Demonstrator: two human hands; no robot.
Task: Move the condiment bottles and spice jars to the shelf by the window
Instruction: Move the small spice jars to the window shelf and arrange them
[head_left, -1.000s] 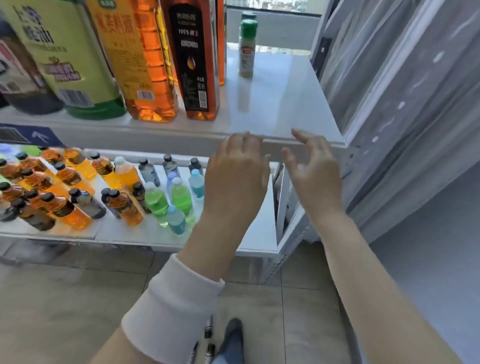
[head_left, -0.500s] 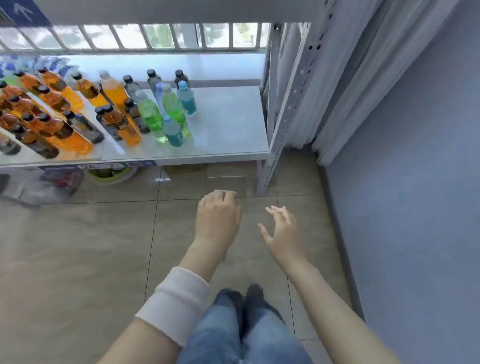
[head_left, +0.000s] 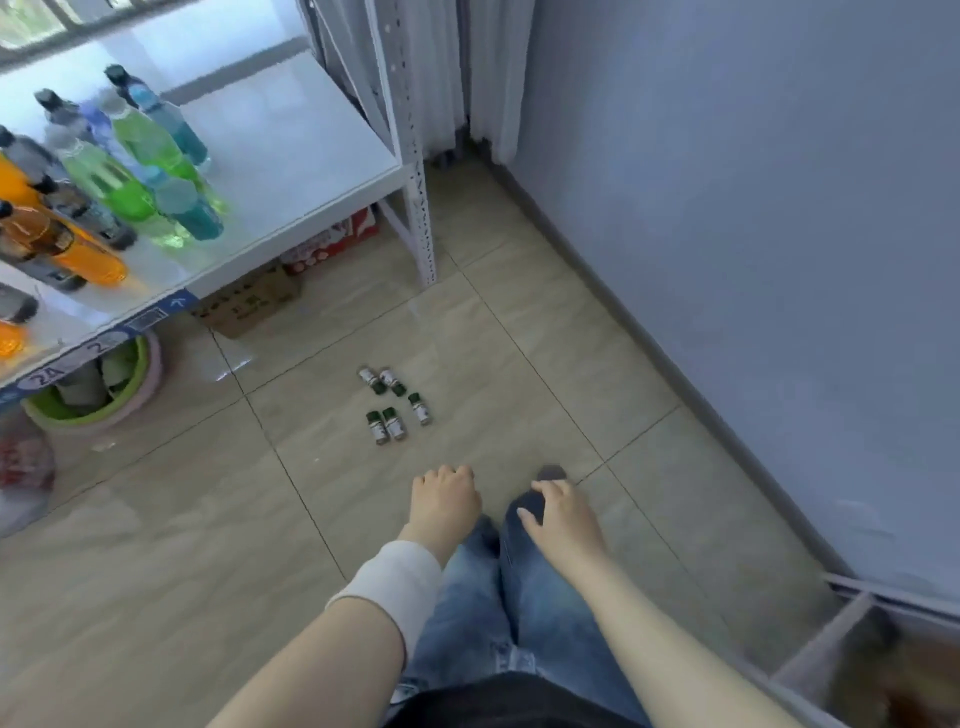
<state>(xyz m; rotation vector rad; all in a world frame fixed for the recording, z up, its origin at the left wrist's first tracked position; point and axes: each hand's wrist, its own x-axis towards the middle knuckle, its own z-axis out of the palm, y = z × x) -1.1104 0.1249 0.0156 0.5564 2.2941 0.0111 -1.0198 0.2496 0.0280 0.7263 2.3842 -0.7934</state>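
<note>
Several small spice jars (head_left: 394, 406) with dark green caps stand in a loose cluster on the tiled floor, ahead of my feet. My left hand (head_left: 442, 503), a white band on its wrist, hangs below them with fingers curled and nothing in it. My right hand (head_left: 560, 514) hovers beside it, fingers loosely spread and empty. The white shelf (head_left: 306, 171) by the window is at the upper left, with green, blue and orange bottles (head_left: 130, 171) on its left part.
A steel shelf post (head_left: 415, 171) stands at the shelf's corner. Cardboard boxes (head_left: 254, 301) and a green-and-pink basin (head_left: 93, 389) sit under the shelf. A grey wall (head_left: 753, 260) runs along the right. A low grey frame (head_left: 852, 644) is at the lower right.
The view has tilted down and swung right, away from the shelf. The spice jars on the floor have come into sight, and both empty hands have lowered toward my legs.
</note>
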